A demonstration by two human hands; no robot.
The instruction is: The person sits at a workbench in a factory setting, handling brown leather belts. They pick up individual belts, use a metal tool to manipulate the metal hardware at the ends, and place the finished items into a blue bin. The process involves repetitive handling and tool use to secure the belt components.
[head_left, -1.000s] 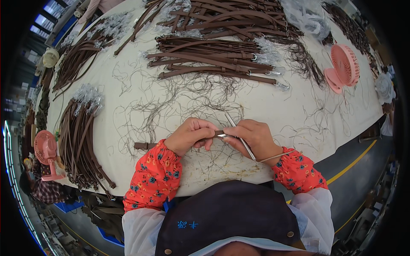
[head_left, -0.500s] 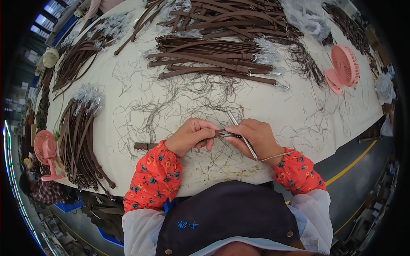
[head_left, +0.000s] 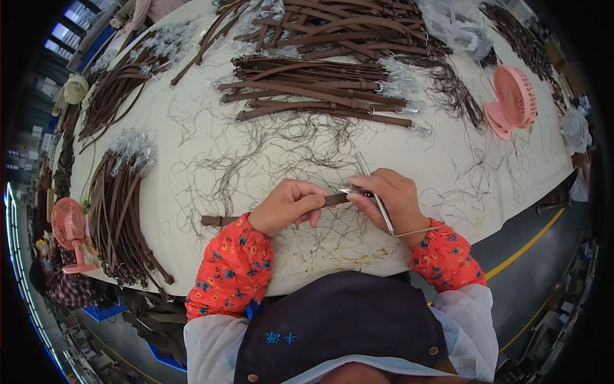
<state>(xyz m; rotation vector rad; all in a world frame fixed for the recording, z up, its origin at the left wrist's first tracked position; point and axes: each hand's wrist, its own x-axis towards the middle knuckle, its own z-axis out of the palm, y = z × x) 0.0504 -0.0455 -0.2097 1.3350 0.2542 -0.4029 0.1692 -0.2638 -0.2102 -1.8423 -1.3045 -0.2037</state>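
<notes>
A brown strap runs between my two hands, low over the table's near part. My left hand is closed, pinching the strap between thumb and fingers. The strap's other end, with a loop, sticks out beyond my left wrist. My right hand is closed around small pointed thread snips, whose blades lie at the strap's upper edge. Also in this hand is a slim silver pen-shaped tool with a thin pale cord trailing toward my wrist. The palm hides the snips' handles.
Loose dark threads litter the white table. Stacked brown straps with plastic-wrapped buckles lie ahead, and another bundle lies left. Pink fans stand at the right and left. A person's sleeve shows far left.
My right hand has shifted slightly right and turned, and the pen-shaped tool now stands steeper. The snips' blades have moved up to the strap's edge. My left hand stays nearly still.
</notes>
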